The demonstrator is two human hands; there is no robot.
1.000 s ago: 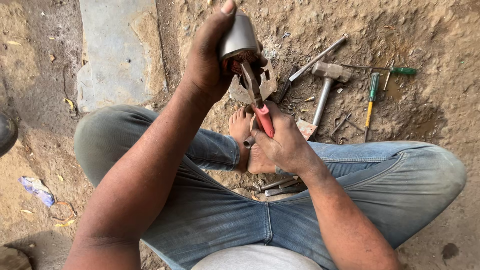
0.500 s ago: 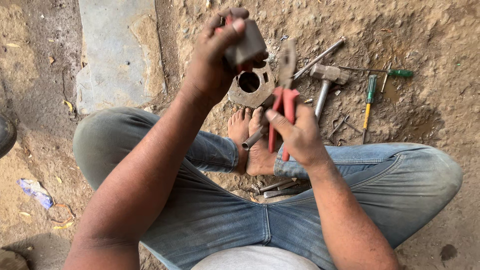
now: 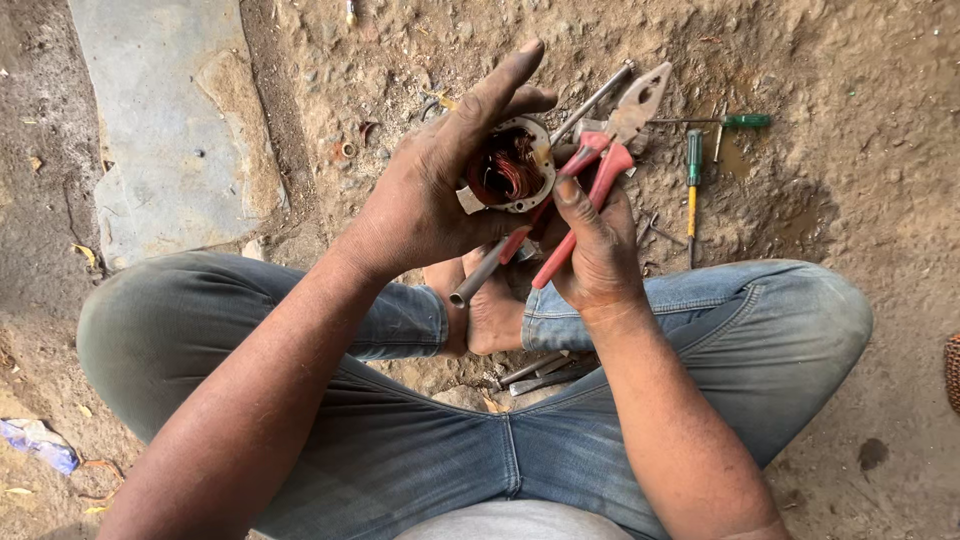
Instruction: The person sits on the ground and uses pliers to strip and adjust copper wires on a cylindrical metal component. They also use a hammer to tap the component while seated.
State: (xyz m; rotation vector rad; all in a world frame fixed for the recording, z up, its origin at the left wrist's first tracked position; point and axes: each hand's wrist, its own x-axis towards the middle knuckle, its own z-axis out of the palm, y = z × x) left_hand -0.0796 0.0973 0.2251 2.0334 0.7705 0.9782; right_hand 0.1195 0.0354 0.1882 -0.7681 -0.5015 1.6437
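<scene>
I sit cross-legged on dirt ground in blue jeans. My left hand (image 3: 440, 190) grips a round metal motor part with copper windings (image 3: 508, 170), its open end turned up toward me. My right hand (image 3: 598, 245) holds red-handled pliers (image 3: 600, 165), jaws pointing up and away, just right of the motor part. A grey metal rod (image 3: 490, 270) runs diagonally beneath my hands, and its upper end shows beyond the motor part. I cannot tell which hand holds it.
Two green-handled screwdrivers (image 3: 693, 170) lie on the dirt at the right. A grey concrete slab (image 3: 150, 120) lies at the upper left. Metal bars (image 3: 535, 372) rest by my bare feet (image 3: 490, 310). A scrap of blue plastic (image 3: 40, 445) lies at the lower left.
My left hand has lowered and turned the motor part so its copper windings face up. The pliers have come away from it and now point up beside it.
</scene>
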